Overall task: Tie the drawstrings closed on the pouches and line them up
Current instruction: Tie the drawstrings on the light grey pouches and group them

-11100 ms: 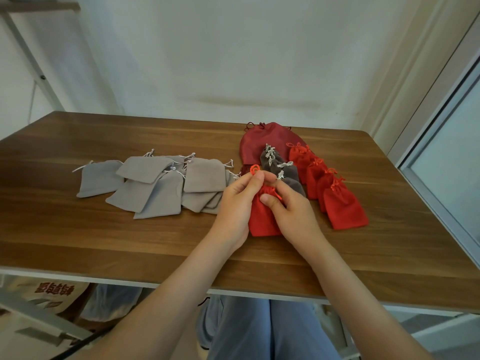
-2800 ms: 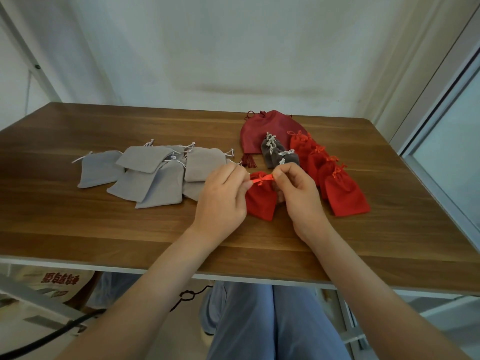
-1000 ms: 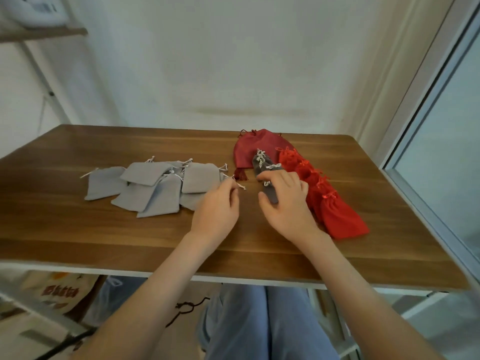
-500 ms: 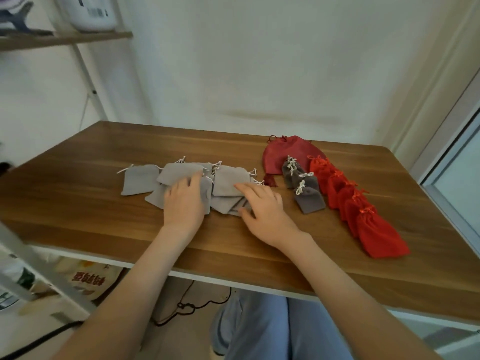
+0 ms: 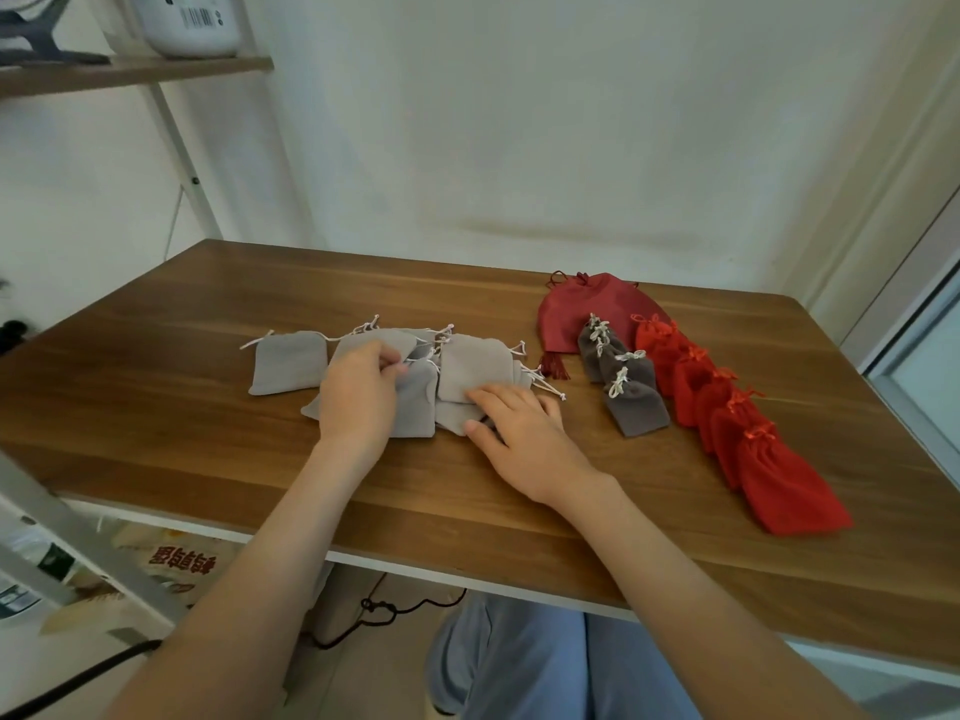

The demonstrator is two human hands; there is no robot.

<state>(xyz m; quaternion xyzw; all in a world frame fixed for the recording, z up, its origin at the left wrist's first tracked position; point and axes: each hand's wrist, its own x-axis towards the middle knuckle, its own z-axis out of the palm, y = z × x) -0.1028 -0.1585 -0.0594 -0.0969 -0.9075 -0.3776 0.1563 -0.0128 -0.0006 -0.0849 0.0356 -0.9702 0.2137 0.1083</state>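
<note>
A loose heap of several light grey pouches [image 5: 472,363] with white drawstrings lies on the wooden table [image 5: 156,387], left of centre. My left hand [image 5: 356,397] rests on the heap and its fingertips pinch the top of one grey pouch. My right hand [image 5: 519,428] lies flat with straight fingers on the heap's right edge. To the right, three dark grey tied pouches [image 5: 631,394] form a short row. Beside them several bright red tied pouches [image 5: 779,485] run in a diagonal line toward the front right.
A larger dark red pouch [image 5: 576,309] with a tassel lies behind the rows. A shelf [image 5: 135,70] with a white container stands at the upper left. The table's front edge is near my forearms, and a window frame is at the right.
The last red pouch was tied and placed at the front of the red line. Both hands then moved left onto the grey heap, and my left fingers have now closed on one pouch's top.
</note>
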